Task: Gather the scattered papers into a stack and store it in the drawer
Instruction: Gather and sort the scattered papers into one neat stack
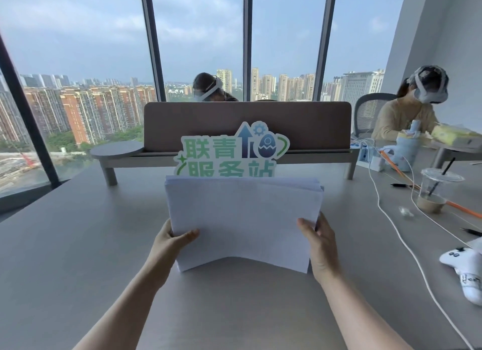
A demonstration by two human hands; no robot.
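Held upright between both hands, directly ahead of the wearer: a paper stack (242, 219), long axis running left to right, lower edge down toward the grey worktop (78, 245) and bowed upward at the middle, though whether touching it could not be told. Gripped at the lower left edge by the left hand (170, 242), thumb curled over the front sheet, fingers hidden behind. Gripped likewise at the lower right edge by the right hand (319, 245), thumb across the front, fingers wrapped round the back. Equally near to both hands, one at each short side, so neither favoured for the carry. Top edges slightly uneven at the upper right corner, so probably squaring still in hand. No drawer in view; likely somewhere below or beside the worktop. Just behind the stack, a green cut-out sign (232, 151); further right, a plastic cup (435, 190) and a white controller (467, 268), well apart from the sheets.
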